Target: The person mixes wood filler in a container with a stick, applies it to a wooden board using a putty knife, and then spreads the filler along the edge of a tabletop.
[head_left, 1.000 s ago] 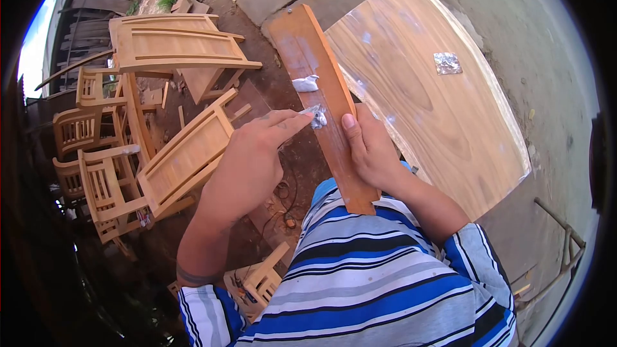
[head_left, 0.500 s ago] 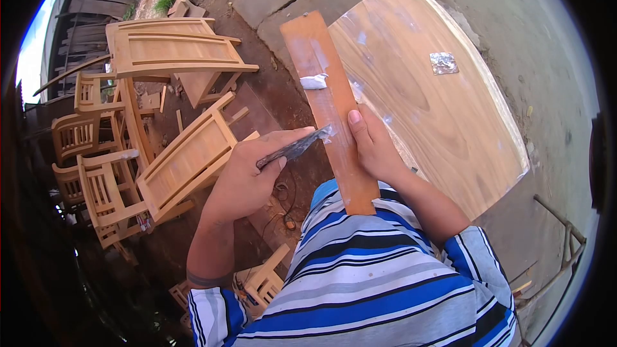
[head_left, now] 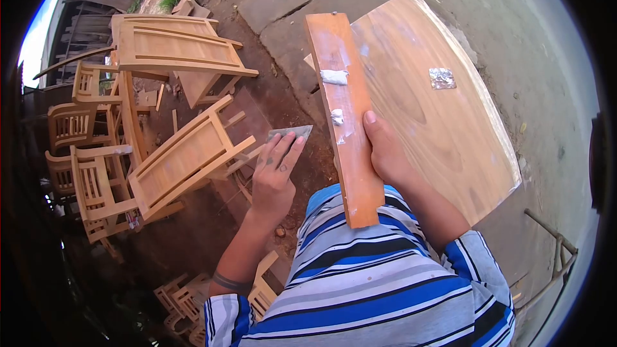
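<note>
My left hand [head_left: 275, 177] pinches a thin grey putty scraper [head_left: 297, 132], fingers on top and the thumb hidden. The scraper is held left of a long orange-brown wooden board [head_left: 357, 154], apart from it. My right hand [head_left: 387, 151] grips the board's right edge, thumb on its face and the other fingers hidden underneath. The board's lower end lies against the striped shirt. A larger lump of white putty [head_left: 334, 77] and a smaller putty lump [head_left: 337, 117] sit on the board, among whitish smears.
A large wooden panel [head_left: 437, 148] with pale edges lies at right, a silvery square patch [head_left: 442, 78] on it. Wooden frames [head_left: 186, 160] and slatted chairs [head_left: 99, 183] stand at left. A pole frame [head_left: 556, 257] is at lower right, beside a grey wall.
The scraper has come off the board and moved left, the left hand turning so its back shows. A second, smaller putty lump now shows on the board. The board is more upright in view.
</note>
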`<state>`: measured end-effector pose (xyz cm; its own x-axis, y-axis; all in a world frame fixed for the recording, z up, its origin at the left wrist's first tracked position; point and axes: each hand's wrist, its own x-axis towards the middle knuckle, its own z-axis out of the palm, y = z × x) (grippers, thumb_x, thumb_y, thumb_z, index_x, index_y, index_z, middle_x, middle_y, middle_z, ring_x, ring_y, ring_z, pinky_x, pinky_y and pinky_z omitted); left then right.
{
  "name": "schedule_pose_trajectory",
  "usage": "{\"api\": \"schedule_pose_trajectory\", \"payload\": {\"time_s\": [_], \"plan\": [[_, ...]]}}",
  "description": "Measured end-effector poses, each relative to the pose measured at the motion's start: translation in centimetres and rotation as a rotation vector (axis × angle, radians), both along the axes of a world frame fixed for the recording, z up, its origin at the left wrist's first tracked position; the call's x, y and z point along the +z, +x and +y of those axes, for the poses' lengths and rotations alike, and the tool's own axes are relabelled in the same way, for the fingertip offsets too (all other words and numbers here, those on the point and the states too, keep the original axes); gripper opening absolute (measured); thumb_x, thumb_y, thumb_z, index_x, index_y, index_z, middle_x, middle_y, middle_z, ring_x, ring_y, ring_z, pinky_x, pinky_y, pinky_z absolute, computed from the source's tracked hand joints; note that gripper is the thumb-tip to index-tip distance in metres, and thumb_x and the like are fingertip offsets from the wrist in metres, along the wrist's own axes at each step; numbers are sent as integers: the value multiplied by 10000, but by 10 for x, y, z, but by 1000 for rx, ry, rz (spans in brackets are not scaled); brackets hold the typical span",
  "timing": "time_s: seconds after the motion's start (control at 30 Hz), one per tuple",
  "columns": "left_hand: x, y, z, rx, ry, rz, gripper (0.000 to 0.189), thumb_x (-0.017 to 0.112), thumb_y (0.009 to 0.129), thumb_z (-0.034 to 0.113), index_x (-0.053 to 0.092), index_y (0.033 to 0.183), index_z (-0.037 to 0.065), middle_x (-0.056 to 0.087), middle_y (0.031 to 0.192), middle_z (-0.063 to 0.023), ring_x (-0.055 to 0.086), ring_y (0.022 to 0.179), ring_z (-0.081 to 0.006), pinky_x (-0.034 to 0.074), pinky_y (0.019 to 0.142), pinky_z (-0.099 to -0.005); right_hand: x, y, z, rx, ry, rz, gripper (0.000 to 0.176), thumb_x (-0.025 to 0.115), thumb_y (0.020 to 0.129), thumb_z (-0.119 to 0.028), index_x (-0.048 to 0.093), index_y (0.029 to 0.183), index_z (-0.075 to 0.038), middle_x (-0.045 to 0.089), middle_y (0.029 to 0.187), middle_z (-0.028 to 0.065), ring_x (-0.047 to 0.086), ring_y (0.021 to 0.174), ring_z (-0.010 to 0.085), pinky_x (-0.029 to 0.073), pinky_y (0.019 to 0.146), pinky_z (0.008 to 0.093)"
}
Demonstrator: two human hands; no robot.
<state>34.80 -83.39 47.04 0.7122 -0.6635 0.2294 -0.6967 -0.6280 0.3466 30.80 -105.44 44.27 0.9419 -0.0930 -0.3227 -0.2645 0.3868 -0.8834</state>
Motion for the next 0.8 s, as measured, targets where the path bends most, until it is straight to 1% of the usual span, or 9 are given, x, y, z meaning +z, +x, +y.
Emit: {"api": "schedule_pose_trajectory", "payload": {"time_s": [0.07,0.13,0.17,0.27,0.37,0.47,0.5,0.6,0.8], "plan": [[56,-3,-17,-43,21,0,618,512,676,-178,615,1236,63,603,1232,-159,553,1171,-386,462,979,-463,-16,-4,6,-21,-244,-135,442,305,1055,-373,527,1027,8,594,863,98,556,761,174,449,717,337],[96,-9,-34,-78,190,-29,606,526,684,-161,613,1238,69,600,1231,-153,547,1160,-384,449,981,-469,-11,-6,14,-83,-336,-195,425,310,1053,-368,505,1001,7,582,823,131,565,726,230,446,696,367],[104,-13,-40,-92,277,-45,600,534,688,-153,612,1238,73,598,1231,-150,544,1154,-383,442,982,-471,-8,-6,18,-113,-380,-228,418,313,1052,-365,494,988,6,576,803,147,570,708,258,444,685,382],[103,-15,-49,-134,552,-38,489,554,804,32,566,1291,81,570,1234,-155,518,1142,-400,377,993,-539,1,-11,21,-132,-401,-228,387,322,1050,-349,474,996,3,564,776,186,565,682,324,442,670,409],[120,-12,-54,-119,504,-40,477,561,801,31,565,1277,57,571,1221,-159,510,1148,-380,367,997,-534,-6,-13,19,-112,-396,-216,377,328,1048,-340,469,1007,7,570,771,206,571,689,350,442,663,417],[111,-7,-54,-134,561,-5,479,553,797,21,567,1275,57,566,1223,-159,506,1152,-374,360,1001,-534,-2,-14,18,-134,-360,-230,384,329,1048,-342,461,990,14,565,766,214,572,695,360,438,657,421],[117,-6,-56,-159,529,36,488,548,789,10,567,1275,55,565,1223,-153,510,1142,-370,365,994,-526,-2,-14,17,-127,-358,-223,384,329,1047,-341,459,985,15,564,765,216,571,696,364,437,658,425],[114,-5,-63,-189,524,-18,500,550,776,0,567,1273,51,566,1220,-152,509,1140,-372,368,988,-517,-4,-20,15,-117,-350,-205,383,328,1047,-336,452,970,18,561,761,222,568,700,377,435,660,437],[113,-5,-69,-174,558,7,510,558,763,-3,562,1271,36,567,1216,-163,508,1148,-371,371,982,-509,-4,-22,13,-127,-370,-214,375,329,1045,-323,447,959,22,557,760,244,566,715,413,431,661,459]]}}
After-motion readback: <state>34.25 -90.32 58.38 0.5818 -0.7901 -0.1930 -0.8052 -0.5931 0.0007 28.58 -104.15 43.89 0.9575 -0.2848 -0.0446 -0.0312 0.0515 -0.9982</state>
